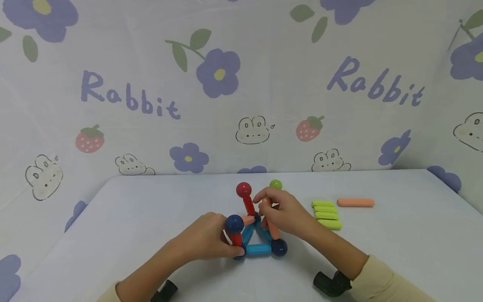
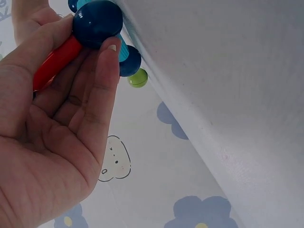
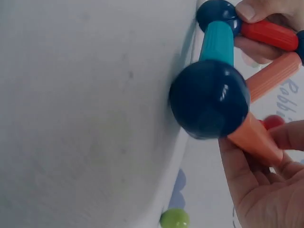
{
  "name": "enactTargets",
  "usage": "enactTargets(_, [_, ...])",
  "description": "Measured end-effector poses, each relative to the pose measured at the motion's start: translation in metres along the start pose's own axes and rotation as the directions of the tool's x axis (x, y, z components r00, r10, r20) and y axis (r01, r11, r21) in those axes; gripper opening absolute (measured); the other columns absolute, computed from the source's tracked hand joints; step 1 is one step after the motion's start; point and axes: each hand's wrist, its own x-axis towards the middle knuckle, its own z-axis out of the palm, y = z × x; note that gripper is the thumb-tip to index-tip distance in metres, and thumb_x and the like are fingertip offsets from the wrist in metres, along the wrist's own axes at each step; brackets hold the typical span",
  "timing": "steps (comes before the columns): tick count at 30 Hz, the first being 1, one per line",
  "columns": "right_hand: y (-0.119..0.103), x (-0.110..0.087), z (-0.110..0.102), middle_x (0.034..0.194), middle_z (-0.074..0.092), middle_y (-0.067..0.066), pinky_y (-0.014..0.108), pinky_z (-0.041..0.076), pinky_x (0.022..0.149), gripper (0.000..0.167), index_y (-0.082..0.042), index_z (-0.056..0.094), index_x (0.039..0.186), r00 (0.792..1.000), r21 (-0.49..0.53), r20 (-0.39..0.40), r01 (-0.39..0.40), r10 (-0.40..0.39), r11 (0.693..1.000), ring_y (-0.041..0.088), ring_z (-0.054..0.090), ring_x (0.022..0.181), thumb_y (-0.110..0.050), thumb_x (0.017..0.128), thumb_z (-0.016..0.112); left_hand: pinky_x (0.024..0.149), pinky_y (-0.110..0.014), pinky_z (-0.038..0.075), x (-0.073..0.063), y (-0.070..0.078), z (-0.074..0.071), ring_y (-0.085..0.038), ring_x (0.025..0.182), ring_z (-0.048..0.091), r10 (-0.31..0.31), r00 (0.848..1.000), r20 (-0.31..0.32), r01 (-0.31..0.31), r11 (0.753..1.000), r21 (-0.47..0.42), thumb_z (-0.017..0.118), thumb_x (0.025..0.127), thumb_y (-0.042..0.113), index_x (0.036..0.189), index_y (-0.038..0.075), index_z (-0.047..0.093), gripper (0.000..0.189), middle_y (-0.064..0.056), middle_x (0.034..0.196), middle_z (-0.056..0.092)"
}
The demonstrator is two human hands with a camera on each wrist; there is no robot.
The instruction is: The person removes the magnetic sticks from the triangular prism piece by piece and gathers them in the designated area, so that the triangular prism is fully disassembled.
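Observation:
On the table stands a frame of balls and sticks, its base a triangle of light-blue sticks [image 1: 258,249] and dark-blue balls [image 1: 279,248]. My left hand [image 1: 205,237] grips its left corner, with thumb and fingers at the lower dark-blue ball [image 2: 97,23] and an upright red stick [image 2: 57,62]. Another dark-blue ball [image 1: 234,224] tops that stick. My right hand [image 1: 284,212] pinches an orange stick [image 3: 256,140], whose lower end meets the right corner ball [image 3: 209,99]. A second orange stick [image 3: 275,76] slants inside the frame. At the back corner, a red stick [image 1: 249,205] carries a red ball [image 1: 243,190].
Several yellow-green sticks [image 1: 327,215] lie side by side right of my right hand, with a loose orange stick [image 1: 356,203] beyond them. A green ball [image 1: 276,184] sits behind the frame. Patterned cloth [image 1: 283,84] hangs behind the white table [image 1: 151,201].

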Motion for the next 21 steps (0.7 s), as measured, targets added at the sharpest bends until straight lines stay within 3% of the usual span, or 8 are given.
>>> enactTargets(4, [-0.005,-0.001,-0.005,0.090,0.064,0.006,0.030,0.056,0.066,0.016,-0.005,0.065,0.113,0.999,-0.131,0.030,0.016,-0.012,0.991,0.021,0.064,0.075,-0.010,0.098,0.061,0.059,-0.026,0.056,-0.001,0.000,0.000,-0.009,0.061,0.064,-0.003,1.000,-0.004,0.003,1.000,0.004,0.089,0.077,0.025,0.096,0.002,0.074,0.034,0.005,0.070,0.067])
enactTargets(9, [-0.019,-0.004,-0.023,0.081,0.055,-0.001,0.027,0.049,0.058,0.019,-0.010,0.065,0.110,0.990,-0.325,0.135,0.076,-0.033,0.943,0.019,0.055,0.072,-0.013,0.092,0.070,0.061,-0.026,0.057,-0.001,0.001,0.000,-0.009,0.063,0.065,-0.003,1.000,-0.001,0.003,1.000,-0.002,0.089,0.077,0.024,0.099,0.002,0.074,0.035,0.005,0.072,0.068])
enactTargets(18, [-0.050,-0.023,-0.057,0.072,0.059,-0.008,0.029,0.052,0.061,0.010,-0.016,0.067,0.091,0.945,-0.444,0.325,0.133,0.021,0.886,0.015,0.057,0.071,-0.011,0.088,0.075,0.062,-0.028,0.058,-0.001,0.002,0.000,-0.010,0.064,0.065,-0.020,1.000,0.005,0.020,1.000,-0.002,0.089,0.077,0.024,0.100,0.003,0.073,0.035,0.005,0.073,0.068])
enactTargets(21, [-0.057,-0.029,-0.064,0.073,0.061,-0.010,0.029,0.052,0.063,0.014,-0.020,0.070,0.085,0.925,-0.485,0.376,0.156,0.044,0.861,0.013,0.057,0.073,-0.007,0.086,0.074,0.062,-0.027,0.057,-0.001,0.003,0.000,-0.010,0.064,0.065,-0.022,1.000,0.008,0.022,1.000,0.002,0.088,0.077,0.024,0.099,0.003,0.073,0.034,0.005,0.073,0.067])
